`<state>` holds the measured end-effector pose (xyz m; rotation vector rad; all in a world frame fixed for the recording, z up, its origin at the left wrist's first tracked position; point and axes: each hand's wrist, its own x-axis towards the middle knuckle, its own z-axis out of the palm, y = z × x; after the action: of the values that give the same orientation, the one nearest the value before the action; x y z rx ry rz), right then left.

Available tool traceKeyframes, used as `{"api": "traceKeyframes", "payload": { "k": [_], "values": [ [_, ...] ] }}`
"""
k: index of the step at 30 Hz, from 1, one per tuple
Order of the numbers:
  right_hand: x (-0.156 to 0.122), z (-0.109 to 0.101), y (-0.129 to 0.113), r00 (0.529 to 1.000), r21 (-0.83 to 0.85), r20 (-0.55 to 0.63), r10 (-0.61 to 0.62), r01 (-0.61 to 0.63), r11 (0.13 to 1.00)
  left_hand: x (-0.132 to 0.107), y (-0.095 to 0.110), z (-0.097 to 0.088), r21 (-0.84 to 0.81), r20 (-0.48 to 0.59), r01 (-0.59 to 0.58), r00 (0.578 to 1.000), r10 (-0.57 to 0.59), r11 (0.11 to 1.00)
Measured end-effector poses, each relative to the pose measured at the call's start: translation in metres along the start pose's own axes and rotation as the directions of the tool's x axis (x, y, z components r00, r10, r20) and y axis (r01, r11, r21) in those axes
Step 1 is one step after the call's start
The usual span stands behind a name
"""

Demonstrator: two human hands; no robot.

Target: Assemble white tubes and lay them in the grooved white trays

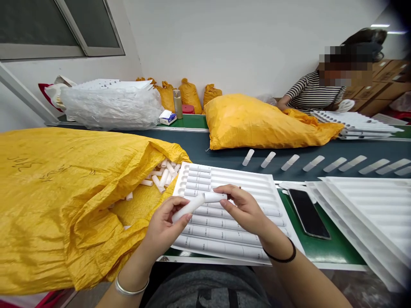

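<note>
My left hand (170, 222) is closed around a translucent white plastic tube (190, 208), tilted up to the right. Between the thumb and fingers of my right hand (244, 208) is a white printed paper roll (213, 197). Its left end meets the upper end of the tube; whether it goes inside I cannot tell. Both hands are over a white grooved tray (247, 182), where printed rolls (221, 250) fill the near grooves and the left part of the far ones. Left of the tray, loose white tubes (165, 177) spill from the mouth of a yellow woven sack (80, 179).
A phone (308, 213) lies right of the tray, beside stacked white trays (379, 214). Beyond, several tubes (316, 163) lie in a row on the dark conveyor belt (221, 161). Another yellow sack (257, 122) rests behind it; a person in a striped top (303, 92) sits at the far right.
</note>
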<state>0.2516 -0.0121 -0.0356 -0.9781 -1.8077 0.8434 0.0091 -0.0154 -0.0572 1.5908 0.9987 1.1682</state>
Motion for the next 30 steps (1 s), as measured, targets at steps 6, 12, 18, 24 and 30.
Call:
{"api": "traceKeyframes", "payload": {
  "k": [6,12,18,24,30],
  "values": [
    [0.014,-0.018,-0.016,0.939,-0.194,0.290,-0.183,0.245,0.950,-0.001,0.009,-0.007,0.279,0.269,-0.098,0.963,0.020,0.955],
    [0.016,-0.012,-0.014,0.964,-0.226,0.254,-0.084,0.143,0.963,0.001,0.011,-0.001,0.498,0.176,-0.271,0.962,0.210,0.824],
    [0.016,0.000,-0.003,0.916,0.129,0.229,0.330,-0.364,0.922,0.008,0.013,-0.005,0.680,0.288,-0.555,0.803,0.522,0.478],
    [0.017,0.007,0.001,0.765,0.236,0.410,0.497,-0.616,0.752,0.013,0.018,-0.007,0.697,0.416,-0.635,0.737,0.533,0.333],
    [0.013,0.004,0.001,0.978,-0.105,0.208,-0.023,0.046,0.993,0.010,0.015,-0.005,0.602,0.282,-0.396,0.918,0.280,0.694]
  ]
}}
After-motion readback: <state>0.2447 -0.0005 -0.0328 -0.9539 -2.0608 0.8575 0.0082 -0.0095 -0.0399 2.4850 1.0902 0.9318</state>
